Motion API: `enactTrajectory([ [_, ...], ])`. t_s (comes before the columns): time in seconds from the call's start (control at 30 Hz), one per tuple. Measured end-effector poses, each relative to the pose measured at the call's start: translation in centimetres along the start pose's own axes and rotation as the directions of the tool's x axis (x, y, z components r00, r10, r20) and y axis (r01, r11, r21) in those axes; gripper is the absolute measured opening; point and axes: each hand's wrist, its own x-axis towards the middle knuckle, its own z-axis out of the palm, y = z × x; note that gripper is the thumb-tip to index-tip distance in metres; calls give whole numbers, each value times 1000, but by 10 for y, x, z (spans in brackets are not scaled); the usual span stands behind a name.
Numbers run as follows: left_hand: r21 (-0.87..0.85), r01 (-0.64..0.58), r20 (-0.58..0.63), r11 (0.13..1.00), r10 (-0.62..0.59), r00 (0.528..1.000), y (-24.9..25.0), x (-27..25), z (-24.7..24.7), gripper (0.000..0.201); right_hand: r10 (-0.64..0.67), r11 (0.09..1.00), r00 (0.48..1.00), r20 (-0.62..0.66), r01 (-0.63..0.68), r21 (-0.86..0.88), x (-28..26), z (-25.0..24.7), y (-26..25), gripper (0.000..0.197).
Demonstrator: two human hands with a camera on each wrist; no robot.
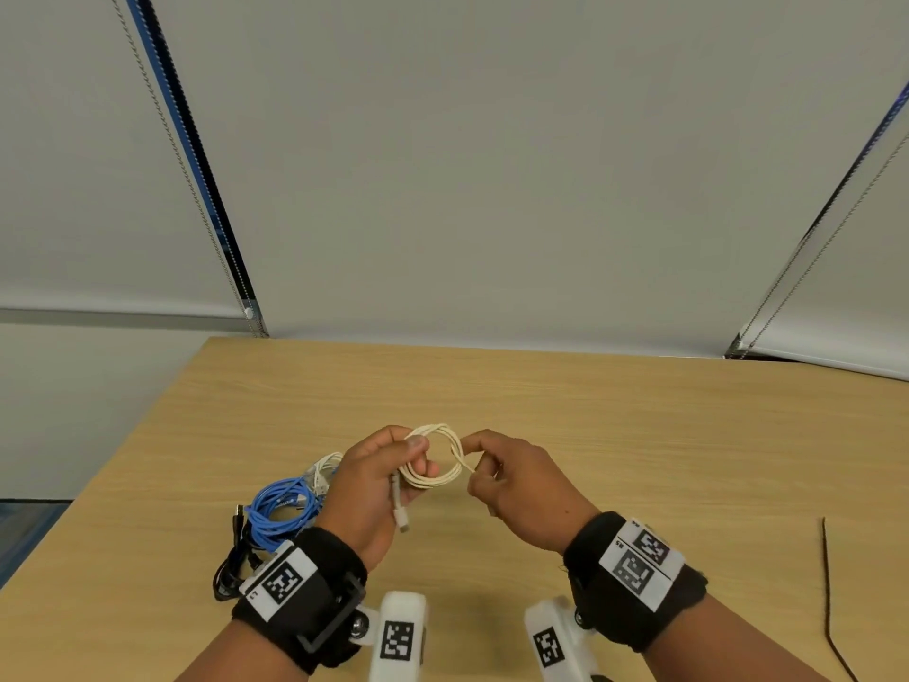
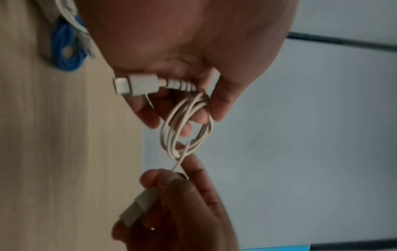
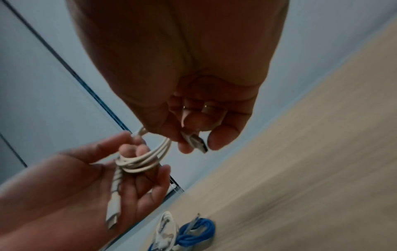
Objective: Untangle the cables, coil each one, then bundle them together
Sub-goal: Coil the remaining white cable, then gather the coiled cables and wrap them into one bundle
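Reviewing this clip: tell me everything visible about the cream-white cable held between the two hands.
The cream-white cable is a thin, smooth cord wound into a small round coil of several loops, held above the wooden table. The left hand pinches the coil's left side, fingers through the loops; one white connector with a ribbed strain relief hangs below that hand. The right hand pinches the free tail, with the metal-tipped plug between its fingers.
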Motion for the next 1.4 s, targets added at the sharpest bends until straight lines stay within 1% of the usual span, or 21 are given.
enactTrajectory([
  [0.07,-124,84,98,989,-72,993,0,-5,-2,7,14,1000,1000,24,-14,11,1,2,3,34],
  [0.17,-145,136,190,980,-107,976,-7,-18,-8,4,-18,999,992,121,14,31,0,12,4,34],
  [0.23,-154,161,192,975,-131,973,-11,-27,-18,15,-60,998,984,165,57,25,0,24,4,33],
  [0.3,-159,169,173,973,-141,975,-16,-34,-33,28,-81,997,970,229,75,35,1,39,4,39],
  [0.4,-59,142,111,988,-135,985,-18,-46,-60,28,-66,996,940,335,40,85,8,61,1,42],
  [0.47,-11,121,48,993,-120,992,-17,-54,-81,27,-23,997,946,323,-2,77,19,73,-1,34],
  [0.53,-16,102,-32,995,-103,994,-14,-62,-100,25,26,1000,963,267,-21,-21,34,85,-3,29],
  [0.57,-30,98,-76,995,-100,992,-12,-66,-109,26,21,997,970,242,-3,-75,41,92,-5,28],
  [0.63,-74,95,-148,993,-105,983,-9,-74,-126,24,-41,986,974,222,75,-151,56,108,-17,29],
  [0.73,-136,89,-190,987,-114,975,-3,-84,-147,21,-142,932,941,306,231,-278,76,138,-36,41],
  [0.8,-157,89,-217,984,-122,969,1,-90,-160,22,-121,873,919,374,278,-401,86,156,-43,45],
  [0.87,-163,80,-246,983,-119,962,5,-94,-174,24,-93,835,922,376,278,-474,92,166,-47,33],
  [0.9,-157,76,-260,985,-116,959,7,-96,-181,25,-100,842,927,360,272,-466,93,168,-49,25],
  [0.97,-133,70,-284,989,-105,953,9,-97,-195,27,-127,898,944,304,240,-370,93,168,-53,16],
  [1.03,-108,62,-295,992,-91,951,9,-97,-202,30,-153,946,965,211,205,-250,90,166,-61,13],
  [1.1,-96,50,-300,994,-76,951,10,-93,-203,32,-198,967,972,129,215,-137,82,164,-76,12],
  [1.13,-98,36,-303,995,-65,951,12,-90,-201,33,-222,967,968,117,234,-104,78,165,-85,11],
  [1.2,-114,-3,-302,993,-32,953,16,-83,-196,33,-267,952,951,154,285,-108,65,170,-101,10],
  [1.3,-120,-41,-293,992,4,956,21,-73,-190,39,-311,910,916,253,364,-198,48,187,-110,7],
  [1.37,-110,-36,-321,993,-1,947,20,-70,-188,35,-308,892,892,329,391,-225,40,196,-105,7],
  [1.4,-118,-36,-336,992,-5,942,18,-69,-189,28,-302,905,880,367,385,-179,39,197,-101,8],
])
